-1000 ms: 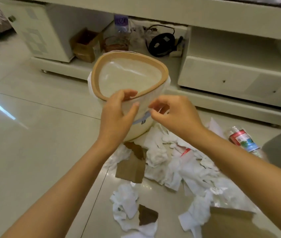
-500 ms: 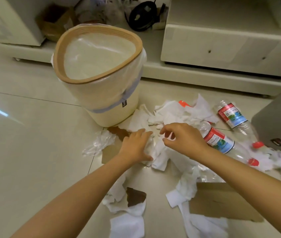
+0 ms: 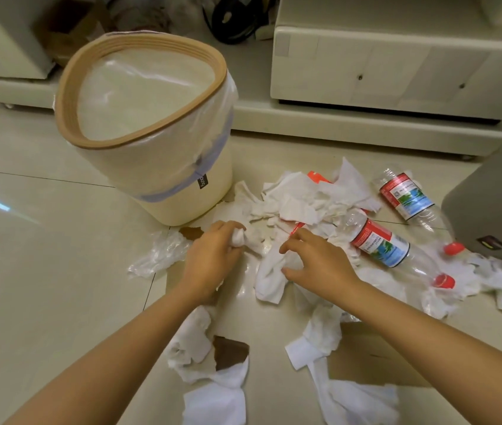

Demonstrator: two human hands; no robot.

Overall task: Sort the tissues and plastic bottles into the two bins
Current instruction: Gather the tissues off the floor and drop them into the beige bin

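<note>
A crumpled white tissue (image 3: 239,238) is gripped in the curled fingers of the left hand (image 3: 210,259), low over the floor (image 3: 44,256), at the near edge of a pile of tissues (image 3: 302,200). The right hand (image 3: 314,262) is held just beside it, fingers bent and spread like a claw, thumb and fingertips touching a larger tissue (image 3: 274,271) lying flat; nothing is yet pinched by it. Two plastic bottles are seen lying on their sides to the right: the nearer bottle (image 3: 391,246) with a red cap, touching the pile, and the farther bottle (image 3: 406,196) near a grey bin (image 3: 495,204) at the right edge. A cream bin (image 3: 164,167), lined with a clear bag and rimmed in tan, is standing upright behind the left hand. More tissues and brown cardboard scraps (image 3: 231,352) are scattered nearer the camera.
</note>
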